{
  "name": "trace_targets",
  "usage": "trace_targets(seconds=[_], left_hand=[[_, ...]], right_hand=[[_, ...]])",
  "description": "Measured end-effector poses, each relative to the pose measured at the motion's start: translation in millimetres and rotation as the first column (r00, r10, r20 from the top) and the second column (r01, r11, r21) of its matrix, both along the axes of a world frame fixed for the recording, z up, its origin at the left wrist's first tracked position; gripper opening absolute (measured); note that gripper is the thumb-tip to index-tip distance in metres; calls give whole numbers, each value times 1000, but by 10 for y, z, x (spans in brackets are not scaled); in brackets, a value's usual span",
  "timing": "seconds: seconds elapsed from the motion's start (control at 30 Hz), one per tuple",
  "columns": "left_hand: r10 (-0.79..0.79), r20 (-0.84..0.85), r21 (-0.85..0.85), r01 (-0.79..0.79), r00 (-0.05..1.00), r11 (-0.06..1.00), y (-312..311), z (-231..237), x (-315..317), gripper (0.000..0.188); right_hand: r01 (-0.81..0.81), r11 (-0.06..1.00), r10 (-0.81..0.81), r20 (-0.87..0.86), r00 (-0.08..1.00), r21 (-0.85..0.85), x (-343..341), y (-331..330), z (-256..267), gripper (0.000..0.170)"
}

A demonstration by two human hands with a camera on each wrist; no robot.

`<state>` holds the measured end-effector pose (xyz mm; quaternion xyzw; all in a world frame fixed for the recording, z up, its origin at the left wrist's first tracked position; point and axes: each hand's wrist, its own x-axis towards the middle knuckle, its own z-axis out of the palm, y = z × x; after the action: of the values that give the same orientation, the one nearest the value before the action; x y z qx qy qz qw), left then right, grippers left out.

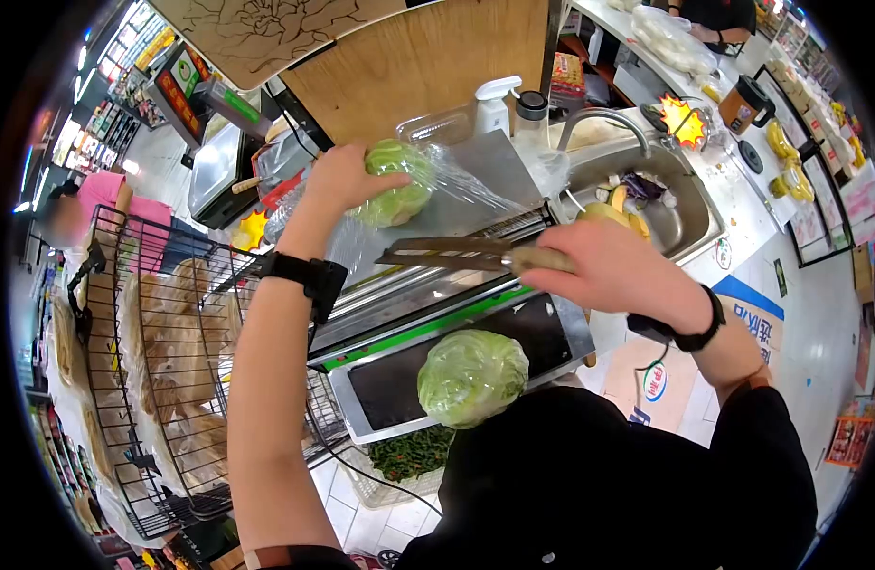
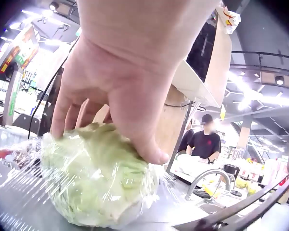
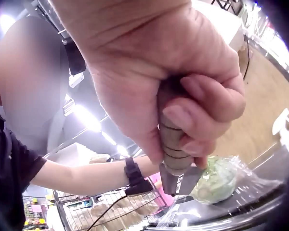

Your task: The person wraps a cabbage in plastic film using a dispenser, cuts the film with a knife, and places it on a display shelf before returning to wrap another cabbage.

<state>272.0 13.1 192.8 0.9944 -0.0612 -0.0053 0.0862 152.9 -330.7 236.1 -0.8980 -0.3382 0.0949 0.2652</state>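
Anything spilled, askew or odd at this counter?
Nothing looks clearly damaged. Two things stand out: purple and pale scraps lie loose in the sink, which looks untidy; and plastic film trails loosely from the cabbage under the left hand, though that may just be unfinished wrapping.

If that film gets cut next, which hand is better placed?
Probably the right hand: it grips the knife, close to the film. The left hand holds the far lettuce.
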Motion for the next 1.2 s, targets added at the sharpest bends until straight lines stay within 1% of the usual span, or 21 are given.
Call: trace_targets(seconds=[0.1,0.2,0.3,0.43,0.53,0.6,0.8,0.9,1.0,1.1,1.2], left_hand=[[9,-21,9,-9,1000,1000,-7,69,21,86],[6,-38,-9,-6,999,1000,-1,38,45,86],[14,-30,-5,-14,999,1000,9,35,28,85],[-12,-39,-13,11,999,1000,14,71,31,91],[1,-32,-27,-2,999,1000,25,59,55,83],[-8,-31,-24,7,999,1000,27,72,69,84],[-52,-25,-53,51,998,997,83,7,130,86],[-76,-29,-60,75,997,995,112,-18,173,86],[-78,-43,-32,76,996,997,106,-16,186,84],[-90,-50,-33,89,995,996,89,28,169,83],[-75,-58,-36,73,996,997,104,6,190,85]], right_hand=[[21,998,-21,-12,1000,-65,259,245,-171,45],[10,983,-43,-172,984,-185,443,434,-182,47],[-25,986,19,-37,999,-167,467,508,-169,47],[-10,982,-14,-127,992,-187,591,593,-237,48],[-1,986,-24,-153,988,-165,633,653,-366,49],[-1,986,-26,-158,987,-168,653,686,-434,51],[-34,996,22,-146,989,-85,707,764,-670,53],[-43,996,35,-103,994,-80,729,827,-803,49],[-79,997,79,-122,989,9,688,654,-796,44],[-103,992,101,29,994,67,490,269,-430,41],[-120,992,119,46,992,24,378,27,-249,42]])
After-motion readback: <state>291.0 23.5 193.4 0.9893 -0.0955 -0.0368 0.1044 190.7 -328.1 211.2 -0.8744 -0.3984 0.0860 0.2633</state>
